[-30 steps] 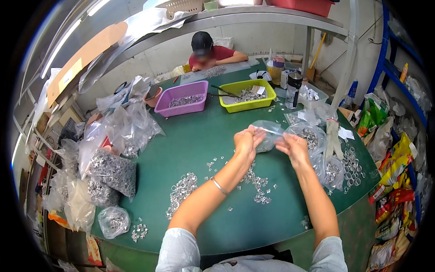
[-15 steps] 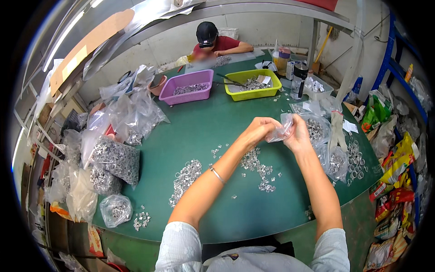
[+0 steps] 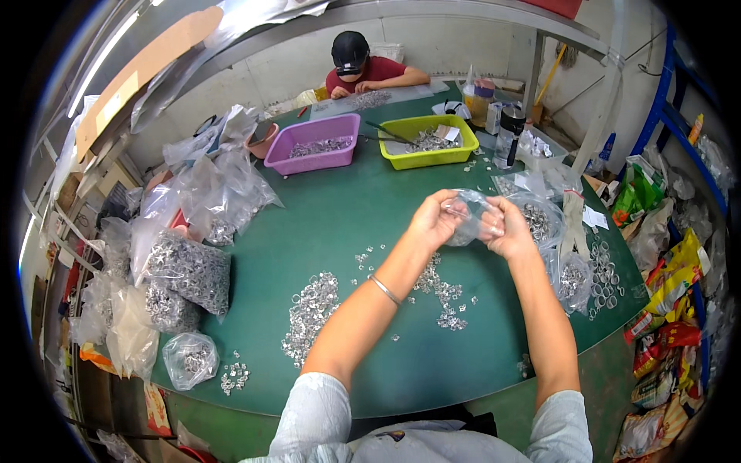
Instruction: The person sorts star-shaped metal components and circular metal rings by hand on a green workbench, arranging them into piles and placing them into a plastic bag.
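Above the green table, a clear plastic bag is stretched between my two hands. My left hand grips one side of it with curled fingers. On the other side, my right hand pinches the film, and its fingertips show through the plastic. No contents can be made out in the bag. Below my hands lies a scatter of small silvery metal pieces, partly hidden by my left forearm. A larger heap of similar pieces is to the left of that arm. Close to my right hand sits an open clear bag of metal rings.
Filled bags of metal parts crowd the table's left side. A purple basket and a yellow-green basket stand toward the back, where a co-worker bends over more parts. Loose rings and a pale glove lie at right.
The bunched-up bag is now spread wider between my hands, and my left hand has shifted slightly left. Across the table, the co-worker's head and hands have moved a little.
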Available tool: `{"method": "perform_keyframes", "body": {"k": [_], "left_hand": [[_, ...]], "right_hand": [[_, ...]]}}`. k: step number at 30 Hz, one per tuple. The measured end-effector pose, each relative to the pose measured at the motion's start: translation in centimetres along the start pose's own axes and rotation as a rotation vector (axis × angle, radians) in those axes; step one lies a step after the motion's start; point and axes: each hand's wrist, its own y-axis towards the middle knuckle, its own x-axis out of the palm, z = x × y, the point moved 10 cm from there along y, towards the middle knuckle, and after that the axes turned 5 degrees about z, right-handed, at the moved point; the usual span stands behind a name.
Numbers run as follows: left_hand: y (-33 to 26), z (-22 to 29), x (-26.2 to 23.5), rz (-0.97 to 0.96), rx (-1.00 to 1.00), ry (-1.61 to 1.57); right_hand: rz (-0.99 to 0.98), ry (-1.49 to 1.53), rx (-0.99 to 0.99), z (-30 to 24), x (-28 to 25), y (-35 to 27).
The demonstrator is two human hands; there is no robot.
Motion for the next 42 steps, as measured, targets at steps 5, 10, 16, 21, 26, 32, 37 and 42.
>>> {"method": "perform_keyframes", "body": {"k": [5,10,16,21,26,32,37,42], "left_hand": [[2.6,-0.3,1.6,-0.345,-0.236,-0.116],[6.7,2.9,-0.2,-0.106,0.0,-0.047],[10.2,6.3,-6.0,0.245,0.363,0.651],[6.3,6.7,-5.9,0.175,0.612,0.906],[-0.5,8.4,-9.1,0.037,0.859,1.688],[-5.5,4.0,-12.9,-0.182,0.759,2.048],[-12.8,0.6,-12.8,-0.262,0.593,1.858],[-10.8,7.4,-13.4,0.302,0.846,2.047]], "right_hand": [[-0.058,0.382,0.068,-0.4,0.7,1.4],[-0.004,0.376,-0.174,-2.6,0.4,4.7],[0.412,-0.353,-0.454,-2.3,-3.7,7.8],[0.567,-0.984,-0.879,-3.7,-2.6,3.7],[0.183,-1.714,-1.477,3.8,6.6,-5.4],[-0.158,-1.949,-0.885,10.5,1.7,-0.2],[-0.403,-1.939,-0.776,14.6,1.2,-4.1],[-0.211,-1.798,-0.983,9.8,4.2,-0.9]]}}
